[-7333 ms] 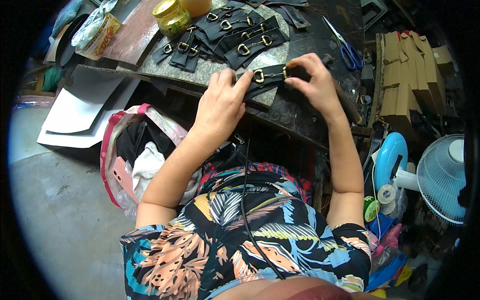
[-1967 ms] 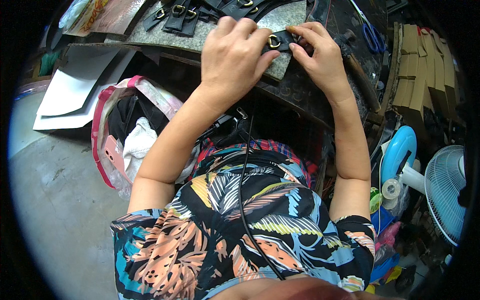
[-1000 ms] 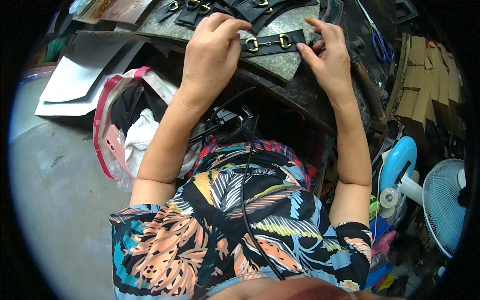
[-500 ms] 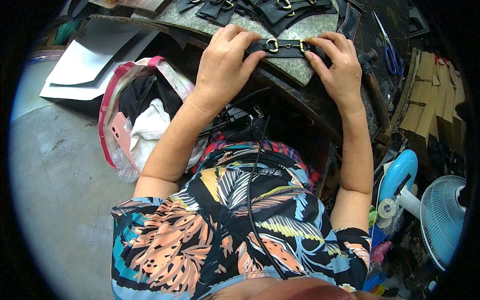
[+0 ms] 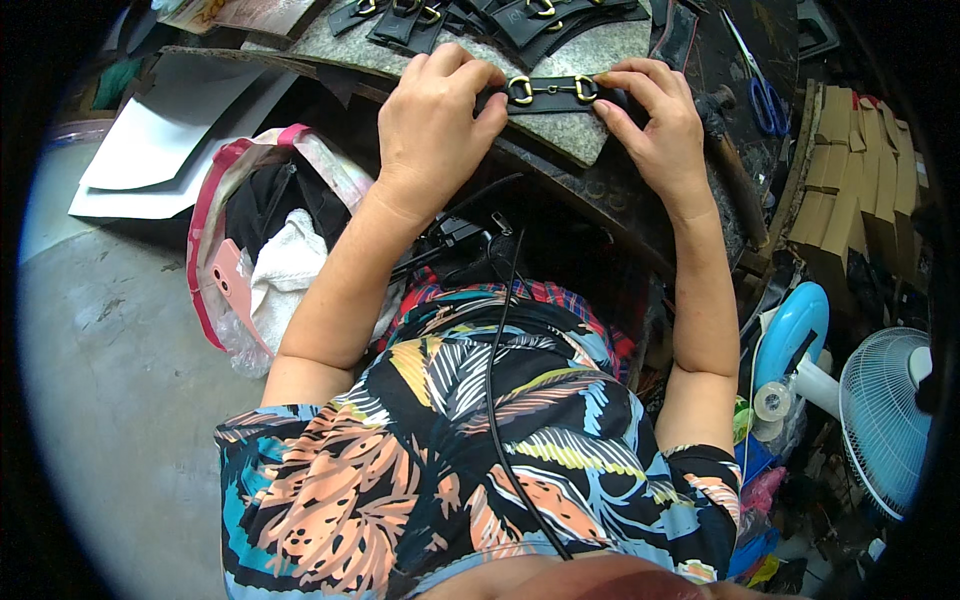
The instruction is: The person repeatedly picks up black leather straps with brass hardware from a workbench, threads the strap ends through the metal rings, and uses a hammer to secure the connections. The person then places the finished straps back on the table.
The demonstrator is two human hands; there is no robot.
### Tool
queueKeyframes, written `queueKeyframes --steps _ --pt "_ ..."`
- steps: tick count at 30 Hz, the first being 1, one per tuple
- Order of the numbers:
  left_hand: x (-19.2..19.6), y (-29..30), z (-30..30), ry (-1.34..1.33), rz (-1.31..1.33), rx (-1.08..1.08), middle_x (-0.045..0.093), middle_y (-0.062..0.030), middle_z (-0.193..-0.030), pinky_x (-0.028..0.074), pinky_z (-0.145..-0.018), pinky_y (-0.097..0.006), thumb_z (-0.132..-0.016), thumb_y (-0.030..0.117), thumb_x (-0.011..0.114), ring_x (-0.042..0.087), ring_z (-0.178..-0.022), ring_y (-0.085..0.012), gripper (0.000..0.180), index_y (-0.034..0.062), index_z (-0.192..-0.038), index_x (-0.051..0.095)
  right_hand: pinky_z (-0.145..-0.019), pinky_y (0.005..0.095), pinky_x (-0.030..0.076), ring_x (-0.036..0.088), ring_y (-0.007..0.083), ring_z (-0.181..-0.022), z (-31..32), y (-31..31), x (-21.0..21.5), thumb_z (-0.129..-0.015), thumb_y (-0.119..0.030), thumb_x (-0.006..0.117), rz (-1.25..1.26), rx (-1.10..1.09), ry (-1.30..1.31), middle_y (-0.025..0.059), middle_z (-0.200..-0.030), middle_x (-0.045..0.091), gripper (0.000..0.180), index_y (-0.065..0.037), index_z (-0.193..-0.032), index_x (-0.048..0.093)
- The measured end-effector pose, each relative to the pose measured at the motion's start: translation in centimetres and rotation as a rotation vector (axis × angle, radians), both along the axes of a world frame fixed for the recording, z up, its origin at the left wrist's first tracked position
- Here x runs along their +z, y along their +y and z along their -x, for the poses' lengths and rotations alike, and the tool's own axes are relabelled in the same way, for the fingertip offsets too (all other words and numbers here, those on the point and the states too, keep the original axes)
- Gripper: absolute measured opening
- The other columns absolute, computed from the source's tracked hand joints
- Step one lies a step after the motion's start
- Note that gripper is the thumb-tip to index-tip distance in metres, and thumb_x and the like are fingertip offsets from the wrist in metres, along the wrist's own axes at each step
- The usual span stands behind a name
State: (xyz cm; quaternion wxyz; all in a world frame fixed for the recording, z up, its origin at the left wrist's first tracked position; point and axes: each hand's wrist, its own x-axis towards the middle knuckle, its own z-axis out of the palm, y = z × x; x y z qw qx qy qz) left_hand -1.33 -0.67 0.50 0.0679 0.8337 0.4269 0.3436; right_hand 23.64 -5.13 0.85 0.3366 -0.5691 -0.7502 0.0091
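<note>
A black leather strap (image 5: 552, 103) with gold-coloured horsebit hardware (image 5: 552, 90) is stretched level between my two hands, over the near edge of a speckled grey stone slab (image 5: 585, 140). My left hand (image 5: 437, 135) pinches its left end between thumb and fingers. At the other end, my right hand (image 5: 660, 125) grips it the same way, beside the right-hand ring. The strap's ends are hidden behind my fingers. Several similar black leather pieces (image 5: 525, 25) with gold-coloured rings lie on the far part of the slab.
Blue-handled scissors (image 5: 765, 105) lie on the dark bench to the right. White sheets (image 5: 150, 140) and a pink-rimmed basket (image 5: 205, 260) holding a white towel (image 5: 288, 260) and a pink phone (image 5: 232, 280) are at left. Stacked cardboard (image 5: 845, 180) and a fan (image 5: 885, 410) stand at right.
The whole view has shifted slightly, so the bench and hands appear a little further left. Both hands keep their hold on the strap, with only slight finger movement.
</note>
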Motion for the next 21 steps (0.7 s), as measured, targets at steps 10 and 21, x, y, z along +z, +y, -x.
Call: queueKeyframes --steps 10,21 --pt "0.1 -1.5 2.2 -0.141 0.251 0.030 0.070 -0.0122 -0.085 0.055 -0.071 -0.041 -0.092 0.017 0.068 0.069 -0.080 -0.0333 0.015 0.0022 -0.091 0.071 -0.082 0.0397 0.055 0.067 0.0303 -0.095 4.2 0.8 1.4 -0.085 -0.012 0.078 -0.041 0.292 0.025 0.0097 -0.099 0.070 0.017 -0.007 -0.101 0.074" --pt "0.3 -1.2 -0.5 -0.548 0.474 -0.203 0.067 -0.0067 -0.111 0.059 -0.081 -0.025 -0.094 0.004 0.074 0.067 -0.097 -0.0114 0.034 -0.0009 -0.123 0.058 -0.077 0.0371 0.055 0.070 0.0295 -0.086 4.3 1.8 1.9 -0.092 -0.019 0.072 0.153 0.328 0.258 0.0137 -0.094 0.072 0.019 -0.002 -0.102 0.075"
